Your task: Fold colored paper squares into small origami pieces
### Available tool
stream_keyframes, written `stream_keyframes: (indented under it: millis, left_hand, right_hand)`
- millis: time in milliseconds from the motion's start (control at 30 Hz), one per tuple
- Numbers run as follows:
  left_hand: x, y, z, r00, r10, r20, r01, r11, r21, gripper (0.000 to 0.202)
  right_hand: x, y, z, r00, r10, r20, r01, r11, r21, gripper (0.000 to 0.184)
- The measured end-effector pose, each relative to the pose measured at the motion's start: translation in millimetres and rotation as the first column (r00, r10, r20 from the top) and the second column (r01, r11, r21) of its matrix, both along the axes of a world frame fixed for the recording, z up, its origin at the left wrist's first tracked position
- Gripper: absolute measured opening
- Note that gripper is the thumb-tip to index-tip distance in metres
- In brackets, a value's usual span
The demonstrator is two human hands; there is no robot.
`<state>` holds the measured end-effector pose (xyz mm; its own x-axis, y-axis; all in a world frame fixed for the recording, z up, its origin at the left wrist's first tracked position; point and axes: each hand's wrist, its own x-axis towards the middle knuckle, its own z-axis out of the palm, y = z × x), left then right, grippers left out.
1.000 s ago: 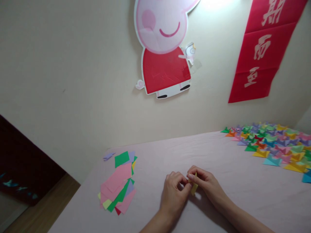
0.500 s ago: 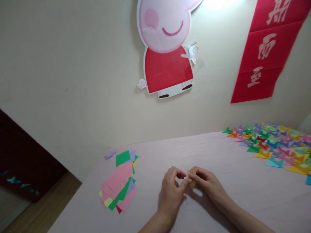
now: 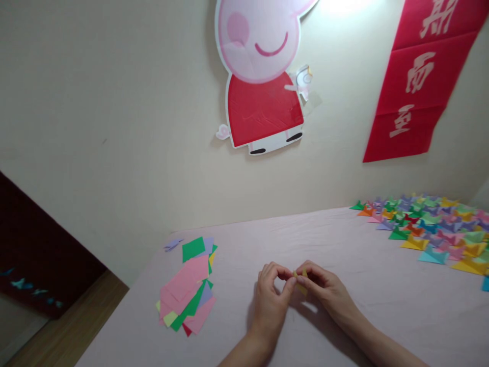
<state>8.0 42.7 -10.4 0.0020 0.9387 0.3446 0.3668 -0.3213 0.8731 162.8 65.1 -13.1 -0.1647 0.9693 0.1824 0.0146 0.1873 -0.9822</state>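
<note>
Between my two hands is a small piece of folded yellow paper point(image 3: 301, 289), held just above the pale cloth. My left hand point(image 3: 272, 293) pinches its left side between thumb and forefinger. From the other side, my right hand point(image 3: 324, 285) grips the paper with thumb and fingertips. The fingers hide much of the folds. To the left lies a loose pile of coloured paper sheets point(image 3: 183, 285), pink, green, purple and yellow.
Rows of folded paper cranes point(image 3: 431, 229) in many colours stand at the right. A small folded purple paper point(image 3: 173, 244) lies at the far left edge of the pale cloth-covered table point(image 3: 244, 250). Behind rises a wall with a pig cutout point(image 3: 263, 109) and a red banner point(image 3: 408, 102).
My left fingertips have closed onto the yellow paper's left side, where the forefinger was lifted before. The paper has turned slightly between the hands.
</note>
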Motion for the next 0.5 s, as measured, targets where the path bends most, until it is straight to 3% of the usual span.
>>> stream_keyframes:
  millis: [500]
  left_hand:
    - [0.3, -2.4, -0.3, 1.0, -0.005, 0.028, 0.006, 1.0, -0.024, 0.005]
  right_hand:
    - [0.6, -1.0, -0.8, 0.997, -0.02, 0.078, 0.014, 0.997, 0.072, 0.037]
